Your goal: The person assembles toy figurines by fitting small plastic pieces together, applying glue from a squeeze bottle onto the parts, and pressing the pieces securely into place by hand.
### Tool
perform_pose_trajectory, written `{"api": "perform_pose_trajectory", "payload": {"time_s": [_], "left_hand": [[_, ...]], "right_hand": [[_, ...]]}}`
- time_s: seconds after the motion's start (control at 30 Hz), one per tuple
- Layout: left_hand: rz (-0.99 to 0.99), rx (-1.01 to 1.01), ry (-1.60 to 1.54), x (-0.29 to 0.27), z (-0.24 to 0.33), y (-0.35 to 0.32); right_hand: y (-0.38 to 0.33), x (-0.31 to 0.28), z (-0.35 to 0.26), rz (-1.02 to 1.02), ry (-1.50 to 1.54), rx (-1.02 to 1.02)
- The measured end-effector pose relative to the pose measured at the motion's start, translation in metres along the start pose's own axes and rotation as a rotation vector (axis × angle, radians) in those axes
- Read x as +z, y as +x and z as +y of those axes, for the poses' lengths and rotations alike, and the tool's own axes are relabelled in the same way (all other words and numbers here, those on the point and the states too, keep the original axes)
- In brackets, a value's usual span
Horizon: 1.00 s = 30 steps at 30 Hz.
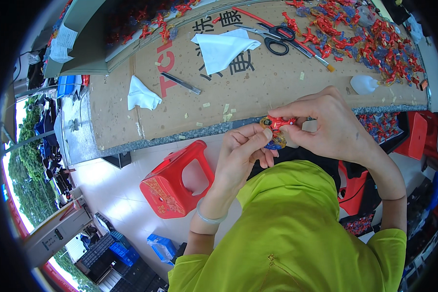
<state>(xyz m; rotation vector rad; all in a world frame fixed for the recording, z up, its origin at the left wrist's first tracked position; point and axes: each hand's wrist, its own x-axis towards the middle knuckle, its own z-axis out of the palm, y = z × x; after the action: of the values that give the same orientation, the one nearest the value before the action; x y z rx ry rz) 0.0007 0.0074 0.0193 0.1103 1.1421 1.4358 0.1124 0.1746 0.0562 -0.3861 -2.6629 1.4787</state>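
Note:
Just off the table's near edge, both hands meet around a small red plastic figure (pixel 279 122) on a yellow and blue translucent base (pixel 276 142). My left hand (pixel 243 151) pinches the base from the left, its thumb laid over it. From the right, my right hand (pixel 323 119) grips the red part between thumb and fingers. The figure's finer shape is partly covered by my fingers.
On the cardboard-covered table (pixel 180 109) lie scissors (pixel 277 39), a brush (pixel 321 62), white cloths (pixel 224 48), a tweezers-like tool (pixel 181 83) and a white squeeze bottle (pixel 364 84). Similar figures (pixel 389 48) are heaped far right. A red stool (pixel 173 182) stands below left.

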Motion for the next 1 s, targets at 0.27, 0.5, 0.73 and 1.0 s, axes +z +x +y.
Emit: {"api": "perform_pose_trajectory", "payload": {"time_s": [0.27,0.5,0.73,1.0], "left_hand": [[0.023,0.047,0.057,0.005,0.002,-0.002],[0.069,0.242,0.243,0.008,0.000,-0.003],[0.145,0.293,0.363,0.018,0.002,-0.009],[0.167,0.325,0.355,0.021,0.000,-0.010]], "right_hand": [[-0.002,0.003,0.000,0.056,0.041,-0.032],[-0.001,-0.001,-0.001,0.138,0.119,-0.095],[0.004,-0.001,0.003,0.091,0.295,0.066],[0.004,0.002,0.004,0.100,0.318,0.061]]}}
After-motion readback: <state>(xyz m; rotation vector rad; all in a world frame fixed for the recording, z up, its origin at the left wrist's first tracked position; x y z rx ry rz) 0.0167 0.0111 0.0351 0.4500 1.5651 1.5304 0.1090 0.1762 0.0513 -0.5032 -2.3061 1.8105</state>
